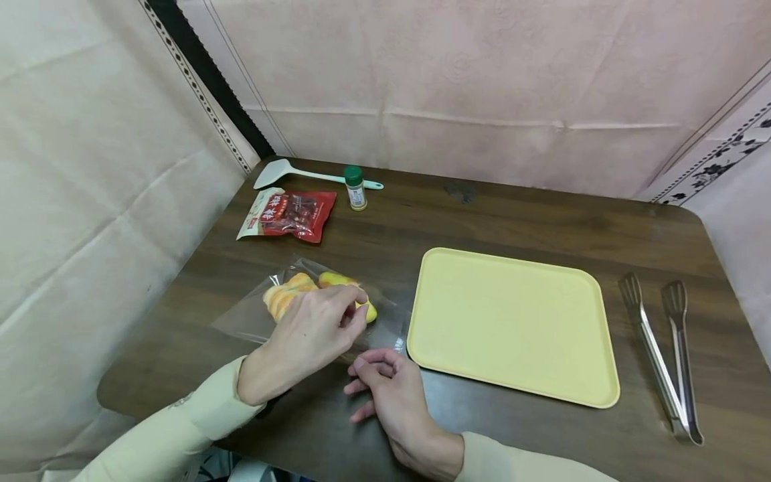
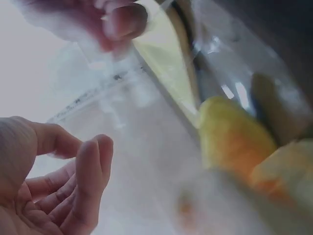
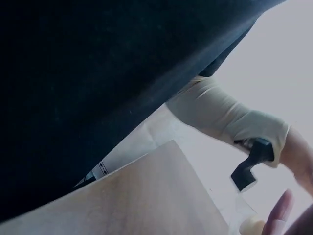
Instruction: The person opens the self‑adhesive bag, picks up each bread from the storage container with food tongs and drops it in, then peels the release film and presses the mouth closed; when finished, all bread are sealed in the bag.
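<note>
A clear plastic bag [image 1: 241,321] lies left of the tray with a croissant-shaped bread [image 1: 286,294] and a longer yellow bread [image 1: 334,279] in it. Above the bag, my left hand [image 1: 322,327] pinches its thin film between thumb and index finger and partly covers the breads. At the bag's near edge, my right hand [image 1: 397,398] brings thumb and index finger together on the film, its other fingers loosely spread. The left wrist view shows the yellow bread [image 2: 234,134] through glinting film, with the right hand [image 2: 120,22] blurred at the top.
A yellow tray [image 1: 512,328] lies to the right, with metal tongs [image 1: 653,355] beyond it. Toward the back left are a red snack packet [image 1: 295,214], a green-capped bottle [image 1: 355,191] and a pale spatula [image 1: 277,172]. Cloth hangs behind the wooden table [image 1: 542,221].
</note>
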A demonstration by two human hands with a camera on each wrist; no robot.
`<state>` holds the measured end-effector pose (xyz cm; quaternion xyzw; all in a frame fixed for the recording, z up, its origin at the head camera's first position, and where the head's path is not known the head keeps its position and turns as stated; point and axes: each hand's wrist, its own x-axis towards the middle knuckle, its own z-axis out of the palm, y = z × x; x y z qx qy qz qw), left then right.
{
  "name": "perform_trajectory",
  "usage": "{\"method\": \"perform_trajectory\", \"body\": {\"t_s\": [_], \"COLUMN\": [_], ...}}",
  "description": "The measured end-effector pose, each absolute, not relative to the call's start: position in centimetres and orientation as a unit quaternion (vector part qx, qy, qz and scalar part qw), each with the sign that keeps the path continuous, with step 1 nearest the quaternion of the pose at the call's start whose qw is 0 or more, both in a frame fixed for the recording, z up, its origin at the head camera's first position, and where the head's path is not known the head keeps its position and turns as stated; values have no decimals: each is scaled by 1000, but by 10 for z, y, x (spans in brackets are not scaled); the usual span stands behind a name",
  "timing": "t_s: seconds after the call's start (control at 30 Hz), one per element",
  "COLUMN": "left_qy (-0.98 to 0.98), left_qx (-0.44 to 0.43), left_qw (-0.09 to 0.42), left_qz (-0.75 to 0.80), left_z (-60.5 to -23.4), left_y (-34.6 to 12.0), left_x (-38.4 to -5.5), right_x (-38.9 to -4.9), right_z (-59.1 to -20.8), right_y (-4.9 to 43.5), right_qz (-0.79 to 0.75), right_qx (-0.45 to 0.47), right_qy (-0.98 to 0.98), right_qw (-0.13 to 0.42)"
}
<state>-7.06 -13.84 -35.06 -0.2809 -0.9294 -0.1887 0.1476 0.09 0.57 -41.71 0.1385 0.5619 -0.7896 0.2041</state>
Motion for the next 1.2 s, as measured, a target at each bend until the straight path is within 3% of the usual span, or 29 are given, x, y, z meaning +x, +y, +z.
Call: {"method": "perform_trajectory", "body": {"t_s": [0.17,0.37,0.47,0.6,0.8,0.97,1.2], "left_qy": [-913,-898,-894,-881,-836,-798,-780], "left_qx": [-342,-401,-434,-463,-479,-497,-503], "left_qw": [163,127,60,-79,-266,-339,-371], "left_qz": [-150,-125,-96,-60,-30,-23,-22], "left_z": [-319,-299,-302,-318,-344,-353,-360], "left_y": [-135,-125,-114,-99,-83,-74,-73], "left_x": [-84,-134,-165,-202,-227,-232,-232], "right_x": [0,1,1,-1,-1,0,-1], "right_z": [-422,-426,-428,-428,-428,-427,-428], "right_y": [6,7,8,8,6,7,6], "right_qz": [-787,-786,-785,-783,-784,-786,-783], "right_qx": [145,145,143,136,128,126,122], "right_qy": [565,567,571,575,569,564,567], "right_qw": [201,200,195,193,214,220,225]}}
